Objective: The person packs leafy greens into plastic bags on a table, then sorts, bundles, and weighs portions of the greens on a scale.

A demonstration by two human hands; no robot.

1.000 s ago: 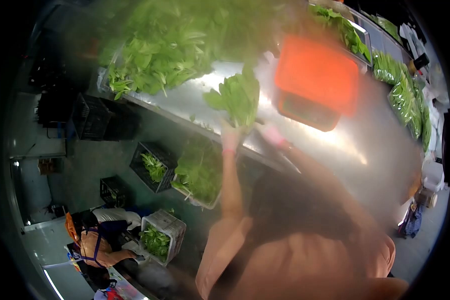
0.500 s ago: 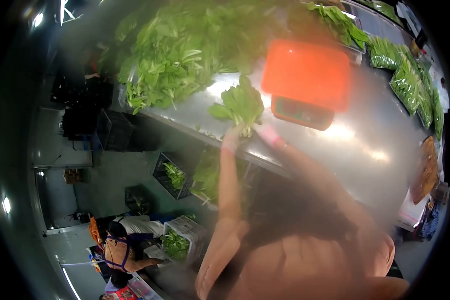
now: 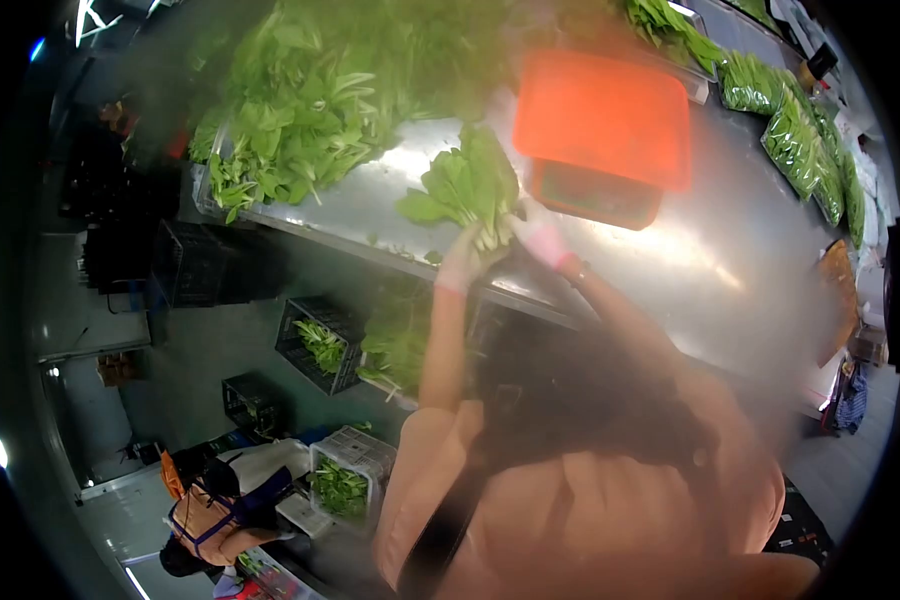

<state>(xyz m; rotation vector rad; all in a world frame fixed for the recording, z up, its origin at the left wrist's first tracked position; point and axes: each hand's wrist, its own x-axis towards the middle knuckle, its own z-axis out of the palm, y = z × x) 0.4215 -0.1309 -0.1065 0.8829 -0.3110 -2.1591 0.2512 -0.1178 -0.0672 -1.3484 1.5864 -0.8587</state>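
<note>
A bunch of leafy greens [image 3: 475, 180] is held over the near edge of the metal table, its leaves pointing away from me and its pale stems toward me. My left hand [image 3: 459, 258], in a whitish glove, is closed round the stem ends from the left. From the right, my right hand [image 3: 540, 235], in a white glove with a pink cuff, has its fingers closed at the same stems; haze softens the fingertips. Just beyond it stands an orange-red plastic basin [image 3: 605, 120] on a scale-like base [image 3: 598, 195].
A large heap of greens [image 3: 300, 120] covers the table's [image 3: 715, 290] left part. Bagged greens [image 3: 795, 130] lie at the far right. Crates [image 3: 320, 345] with greens stand on the floor at left. Another person [image 3: 210, 515] bends near a pale crate [image 3: 355, 470].
The view has shifted slightly, so the table and basin sit higher and further left. My right hand has come closer against the stems, and the leaves have turned a little.
</note>
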